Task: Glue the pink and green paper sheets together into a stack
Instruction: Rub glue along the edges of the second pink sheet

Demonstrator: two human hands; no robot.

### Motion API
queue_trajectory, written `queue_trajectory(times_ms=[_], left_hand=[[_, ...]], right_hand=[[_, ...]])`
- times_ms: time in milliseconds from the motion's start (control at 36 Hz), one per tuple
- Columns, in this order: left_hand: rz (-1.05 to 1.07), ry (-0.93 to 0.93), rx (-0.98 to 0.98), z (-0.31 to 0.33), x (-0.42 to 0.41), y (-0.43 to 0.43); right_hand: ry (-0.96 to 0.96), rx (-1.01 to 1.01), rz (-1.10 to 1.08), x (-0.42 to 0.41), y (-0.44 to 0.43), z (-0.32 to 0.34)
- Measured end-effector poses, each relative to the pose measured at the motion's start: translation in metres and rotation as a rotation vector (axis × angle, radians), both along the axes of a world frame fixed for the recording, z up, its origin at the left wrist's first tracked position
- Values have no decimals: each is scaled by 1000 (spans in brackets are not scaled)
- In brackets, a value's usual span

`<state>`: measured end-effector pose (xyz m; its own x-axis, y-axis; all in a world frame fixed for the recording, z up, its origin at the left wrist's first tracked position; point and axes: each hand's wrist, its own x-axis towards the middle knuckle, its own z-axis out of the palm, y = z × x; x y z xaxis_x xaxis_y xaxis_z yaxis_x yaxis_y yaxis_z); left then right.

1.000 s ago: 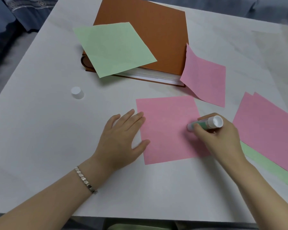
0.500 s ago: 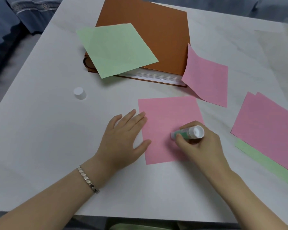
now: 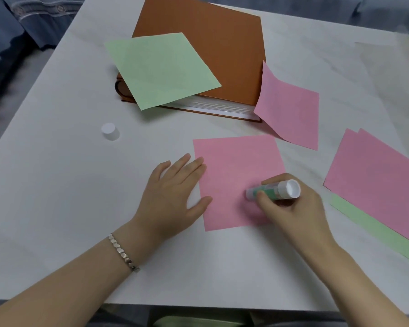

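**Adhesive applied to a single sheet.** The left hand (image 3: 175, 192) lies flat and released on the desk (image 3: 57, 185), fingers straight. Its fingertips and thumb overlap the nearest edge of the pink sheet (image 3: 234, 168), a hold that probably pins the paper against sliding or wrinkling under the stroke. The right hand (image 3: 291, 213) is clenched round the glue stick (image 3: 273, 190), held tilted with its uncapped end down on the sheet between the two hands and its white base turned up. The tip is hidden by the fingers, so contact is inferred rather than seen. The white cap (image 3: 109, 131) stands on the desk beyond and outward of the left hand, well apart and out of the working path. Beyond the left fingertips a green sheet (image 3: 161, 69) rests on a brown book (image 3: 210, 43), overhanging its edge. A second pink sheet (image 3: 291, 112) leans curled against the book, beyond the right hand. Outward of the right hand, further pink sheets (image 3: 376, 182) overlap a lower green sheet (image 3: 373, 227), possibly the stack in progress. No sheet is yet laid on the glued one.
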<state>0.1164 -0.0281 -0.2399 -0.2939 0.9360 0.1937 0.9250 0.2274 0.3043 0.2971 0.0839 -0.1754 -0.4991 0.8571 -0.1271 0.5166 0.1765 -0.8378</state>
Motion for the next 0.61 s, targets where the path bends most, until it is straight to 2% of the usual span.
queue_trajectory(times_ms=[167,611], left_hand=[[6,-4,0,-2,0,0],[-5,4,-19,1,0,0]], right_hand=[[-22,-31,97,-11,-10,-4],[-53,24,-140,27,15,-1]])
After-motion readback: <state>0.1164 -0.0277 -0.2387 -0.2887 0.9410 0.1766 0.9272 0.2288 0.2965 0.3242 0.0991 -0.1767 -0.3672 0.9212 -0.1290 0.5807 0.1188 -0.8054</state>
